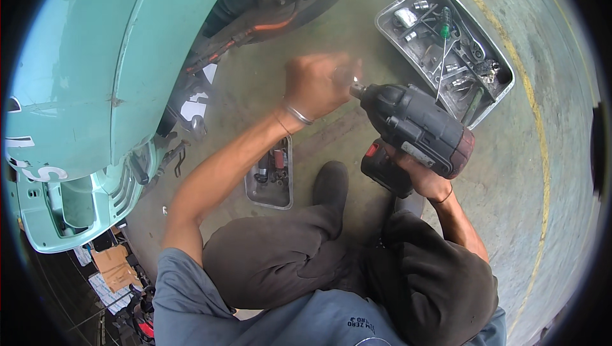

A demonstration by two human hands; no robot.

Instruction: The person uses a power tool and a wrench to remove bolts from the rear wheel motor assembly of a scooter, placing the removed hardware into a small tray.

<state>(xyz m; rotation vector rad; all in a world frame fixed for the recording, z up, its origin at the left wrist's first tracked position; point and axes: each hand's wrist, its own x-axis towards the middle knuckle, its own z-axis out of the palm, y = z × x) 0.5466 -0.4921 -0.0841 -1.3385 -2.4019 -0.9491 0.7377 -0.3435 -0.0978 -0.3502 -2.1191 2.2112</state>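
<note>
- Driver (417,126), near 3 o'clock of centre: nose to 10, long axis 10-to-4; black moulded body, metal tip, reddish rear.
- Right hand (429,178): curled round its grip.
- Left hand (315,81), 12 o'clock: half-curled beside the tip, blurred; cannot tell what it holds.
- Tray (395,41), 2 o'clock: grey, oblong.

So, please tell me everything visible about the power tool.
The power tool looks like a cordless impact wrench: dark grey plastic-looking body, reddish rear end, black-and-red battery, metal tip. Held above the floor, it points to the picture's upper left. The right hand grips it; the blurred left hand is by the tip, contact unclear.
</note>
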